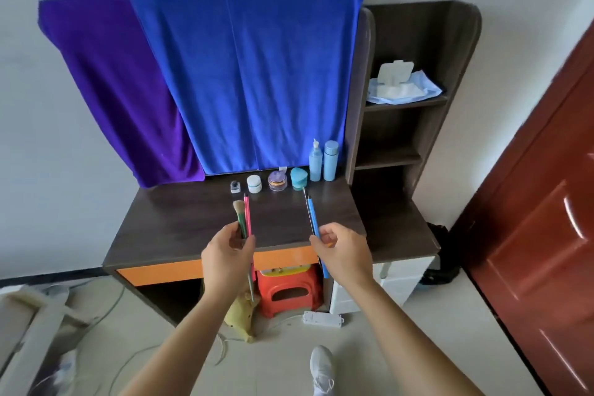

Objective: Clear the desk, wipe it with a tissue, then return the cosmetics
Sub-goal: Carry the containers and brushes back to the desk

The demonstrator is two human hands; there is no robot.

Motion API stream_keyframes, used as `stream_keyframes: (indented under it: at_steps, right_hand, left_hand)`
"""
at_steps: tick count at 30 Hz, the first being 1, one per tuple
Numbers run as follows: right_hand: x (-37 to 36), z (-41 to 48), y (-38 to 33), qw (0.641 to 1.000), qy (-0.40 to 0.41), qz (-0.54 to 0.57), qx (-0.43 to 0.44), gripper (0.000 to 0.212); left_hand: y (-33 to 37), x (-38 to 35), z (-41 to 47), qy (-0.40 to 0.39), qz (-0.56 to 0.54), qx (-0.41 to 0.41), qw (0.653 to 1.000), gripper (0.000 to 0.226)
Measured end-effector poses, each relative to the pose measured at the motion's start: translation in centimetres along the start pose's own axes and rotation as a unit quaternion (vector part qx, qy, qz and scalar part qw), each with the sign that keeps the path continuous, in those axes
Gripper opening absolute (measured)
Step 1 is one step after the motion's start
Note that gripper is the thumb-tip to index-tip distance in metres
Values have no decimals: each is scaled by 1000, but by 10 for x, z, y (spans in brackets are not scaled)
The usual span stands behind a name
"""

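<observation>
My left hand (229, 255) grips two makeup brushes above the dark desk (180, 219): a green-handled one with a fluffy tip (239, 212) and a pink one (247, 214). My right hand (342, 252) holds a blue brush (312, 219) together with a thinner dark one. Along the desk's back edge stands a row of cosmetics: a small dark bottle (235, 186), a white jar (254, 183), a purple jar (277, 181), a teal container (299, 178), a light blue pump bottle (315, 161) and a light blue cylinder bottle (330, 160).
Purple (112, 83) and blue (250, 74) towels hang behind the desk. A shelf unit on the right holds a wet-wipe pack (398, 80). Under the desk are a red stool (289, 289), a yellow toy (239, 315) and a white power strip (323, 319). A red door (540, 202) stands right.
</observation>
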State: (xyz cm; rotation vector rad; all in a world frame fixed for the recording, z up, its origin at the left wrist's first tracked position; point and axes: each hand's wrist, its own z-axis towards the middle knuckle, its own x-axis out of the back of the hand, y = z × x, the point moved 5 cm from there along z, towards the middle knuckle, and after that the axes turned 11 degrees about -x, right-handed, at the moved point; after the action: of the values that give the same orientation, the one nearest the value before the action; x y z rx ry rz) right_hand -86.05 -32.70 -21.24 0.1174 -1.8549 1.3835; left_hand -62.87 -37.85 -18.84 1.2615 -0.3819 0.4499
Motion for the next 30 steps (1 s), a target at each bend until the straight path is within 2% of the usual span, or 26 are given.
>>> stream_keyframes:
  at_steps: [10, 15, 18, 21, 24, 30]
  right_hand:
    - [-86, 180, -55, 996, -87, 3, -25, 11]
    - [-135, 230, -72, 990, -129, -22, -45, 10]
    - [-165, 248, -73, 987, -141, -38, -73, 12]
    - [-189, 262, -69, 982, -139, -61, -108, 14]
    - [-205, 270, -65, 978, -120, -78, -153, 12]
    - [-250, 286, -47, 966, -102, -85, -224, 17]
  left_hand:
    - [-54, -41, 167, 4, 70, 69, 995, 17]
    - [-95, -52, 212, -14, 84, 113, 990, 14]
    - [-125, -64, 238, -39, 78, 139, 986, 13]
    - [-156, -81, 262, -78, 67, 168, 980, 22]
    - [-182, -99, 285, -128, 65, 169, 975, 24]
    - [-235, -142, 317, -225, 110, 154, 956, 11]
